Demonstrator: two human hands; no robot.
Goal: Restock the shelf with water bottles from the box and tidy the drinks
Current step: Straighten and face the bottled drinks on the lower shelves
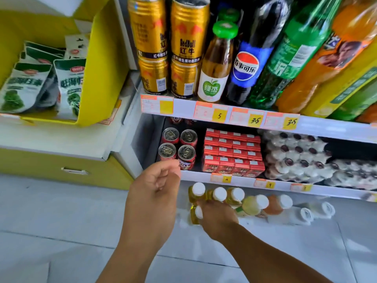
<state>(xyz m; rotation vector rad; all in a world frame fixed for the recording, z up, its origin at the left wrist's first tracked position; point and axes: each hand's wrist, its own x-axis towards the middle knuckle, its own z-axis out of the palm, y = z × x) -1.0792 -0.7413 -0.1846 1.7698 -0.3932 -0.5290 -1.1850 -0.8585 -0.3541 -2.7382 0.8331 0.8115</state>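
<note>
The shelf unit (318, 130) fills the right side, its white edges hung with orange and yellow price tags. On the top tier stand large soda bottles (295, 54), a cola bottle (247, 64), an apple drink (216, 66) and stacked gold cans (170, 50). The middle tier holds wrapped white bottles (302, 158), red cartons (232, 153) and four red cans (177, 147). At the bottom (partly under the middle tier's edge) runs a row of white-capped bottles (236, 198), yellow at the left, paler and orange further right. The right hand (217, 218) reaches down, its fingers curled round a yellow bottle (195, 214) at the row's left end. The left hand (156, 187) hovers beside the red cans, fingers loosely curled on nothing. A yellow bin of snack pouches (40, 82) sits left.
</note>
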